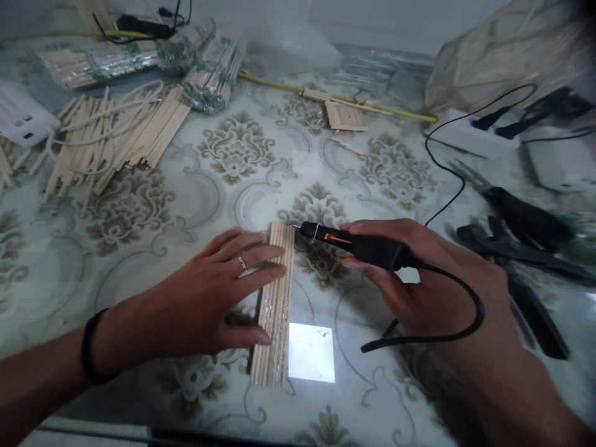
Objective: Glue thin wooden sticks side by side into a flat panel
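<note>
A narrow panel of pale wooden sticks (274,310), laid side by side, lies on the patterned tabletop in front of me. My left hand (233,282) rests on it with fingers spread and stretched out, the fingertips on its upper part and the thumb lower down. Several shiny streaks show along the sticks. In my right hand (433,279) is a black hot glue gun (358,242) with an orange part, my fingers wrapped round its body. Its thin metal tip points left, at the panel's far right corner; whether it touches is unclear.
Loose sticks (125,136) and a white cable lie at the left, with plastic-wrapped stick bundles (212,71) behind. A small stick panel (346,116) sits at the back near a yellow rod (400,112). Black-handled pliers (521,248) and a white power strip (479,133) are at the right.
</note>
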Available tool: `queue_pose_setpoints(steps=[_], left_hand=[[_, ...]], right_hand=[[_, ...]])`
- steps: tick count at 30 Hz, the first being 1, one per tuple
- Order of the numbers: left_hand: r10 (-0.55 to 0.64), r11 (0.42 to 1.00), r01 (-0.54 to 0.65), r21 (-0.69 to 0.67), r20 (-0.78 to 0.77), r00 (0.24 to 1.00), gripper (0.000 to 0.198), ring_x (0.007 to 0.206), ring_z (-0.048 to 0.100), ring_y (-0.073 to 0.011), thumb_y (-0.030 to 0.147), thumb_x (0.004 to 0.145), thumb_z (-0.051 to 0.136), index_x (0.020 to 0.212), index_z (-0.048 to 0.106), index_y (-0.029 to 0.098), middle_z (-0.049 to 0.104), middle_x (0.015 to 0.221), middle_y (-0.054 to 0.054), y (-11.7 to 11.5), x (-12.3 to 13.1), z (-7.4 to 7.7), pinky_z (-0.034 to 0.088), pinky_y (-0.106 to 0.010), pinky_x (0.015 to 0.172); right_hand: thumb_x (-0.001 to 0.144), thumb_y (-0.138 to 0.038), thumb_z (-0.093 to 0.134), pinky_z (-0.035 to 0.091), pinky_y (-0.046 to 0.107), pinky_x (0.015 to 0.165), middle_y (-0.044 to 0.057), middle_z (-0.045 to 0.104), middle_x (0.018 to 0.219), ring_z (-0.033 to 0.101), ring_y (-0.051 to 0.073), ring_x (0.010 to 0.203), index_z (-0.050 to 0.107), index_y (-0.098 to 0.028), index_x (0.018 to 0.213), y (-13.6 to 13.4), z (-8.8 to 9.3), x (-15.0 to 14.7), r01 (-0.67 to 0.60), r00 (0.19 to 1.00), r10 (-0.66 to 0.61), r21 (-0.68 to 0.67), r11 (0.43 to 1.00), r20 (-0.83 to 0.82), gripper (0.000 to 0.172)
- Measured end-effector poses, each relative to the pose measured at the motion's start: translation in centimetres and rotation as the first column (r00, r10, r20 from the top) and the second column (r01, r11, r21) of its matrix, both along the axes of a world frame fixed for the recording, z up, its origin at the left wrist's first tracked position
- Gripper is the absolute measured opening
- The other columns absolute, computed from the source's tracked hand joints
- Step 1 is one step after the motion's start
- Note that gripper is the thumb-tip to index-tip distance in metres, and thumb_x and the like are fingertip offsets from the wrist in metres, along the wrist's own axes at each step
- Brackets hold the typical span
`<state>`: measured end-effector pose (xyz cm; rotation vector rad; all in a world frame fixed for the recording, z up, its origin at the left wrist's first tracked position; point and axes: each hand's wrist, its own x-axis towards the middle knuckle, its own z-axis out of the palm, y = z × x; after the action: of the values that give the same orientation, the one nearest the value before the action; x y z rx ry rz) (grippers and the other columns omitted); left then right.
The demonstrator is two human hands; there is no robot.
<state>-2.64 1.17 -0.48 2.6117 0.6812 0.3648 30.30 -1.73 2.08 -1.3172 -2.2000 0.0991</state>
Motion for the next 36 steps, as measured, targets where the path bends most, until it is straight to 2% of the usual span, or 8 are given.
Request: queue_pose_setpoints(steps=[5,15,20,26,36], left_hand=[[-0.012,1.0,0.012,0.02,0.007,1.0,0.078,0.163,0.062,-0.041,0.06,0.099,0.094,0.159,0.066,0.019,0.068,0.172,-0.019,0.0,0.0,-0.1,0.035,-0.064,0.148],[-0.003,1.0,0.003,-0.016,0.002,1.0,0.079,0.166,0.058,-0.0433,0.058,0.097,0.096,0.16,0.067,0.02,0.067,0.174,-0.018,0.1,-0.1,-0.1,0.036,-0.067,0.147],[-0.01,1.0,0.01,-0.001,-0.006,1.0,0.079,0.168,0.056,-0.0427,0.059,0.099,0.095,0.161,0.066,0.02,0.067,0.174,-0.018,0.1,-0.2,-0.1,0.036,-0.065,0.147],[-0.019,1.0,0.02,0.024,-0.019,1.0,0.082,0.167,0.057,-0.0436,0.06,0.099,0.095,0.162,0.063,0.018,0.066,0.174,-0.019,0.1,-0.2,0.0,0.037,-0.067,0.146],[-0.022,0.999,0.023,0.024,-0.016,1.0,0.082,0.168,0.056,-0.0432,0.061,0.1,0.093,0.163,0.062,0.019,0.066,0.174,-0.018,0.0,-0.3,-0.1,0.036,-0.066,0.147]], right_hand=[[0.118,-0.031,0.07,0.074,0.039,0.079,0.002,0.091,0.113,0.091,0.029,0.094,0.075,-0.037,0.133,0.1,0.0,0.1,-0.037,0.999,0.036,-0.028,0.999,-0.029,0.017],[0.119,-0.038,0.068,0.075,0.041,0.078,0.002,0.092,0.112,0.092,0.03,0.094,0.076,-0.037,0.126,0.2,0.1,0.3,-0.038,0.998,0.036,-0.049,0.998,-0.046,0.011],[0.12,-0.042,0.069,0.075,0.039,0.081,0.003,0.092,0.112,0.092,0.029,0.094,0.077,-0.033,0.127,0.4,0.1,0.1,-0.042,0.997,0.04,-0.021,0.999,-0.065,0.013],[0.122,-0.038,0.063,0.073,0.034,0.082,0.003,0.089,0.114,0.09,0.025,0.094,0.072,-0.032,0.127,0.1,0.5,0.1,-0.073,0.997,0.073,-0.047,0.996,-0.015,0.012],[0.123,-0.035,0.062,0.072,0.028,0.084,0.003,0.088,0.111,0.089,0.02,0.091,0.067,-0.029,0.126,-0.3,1.2,-0.1,-0.05,0.997,0.053,-0.04,0.998,0.063,0.008]])
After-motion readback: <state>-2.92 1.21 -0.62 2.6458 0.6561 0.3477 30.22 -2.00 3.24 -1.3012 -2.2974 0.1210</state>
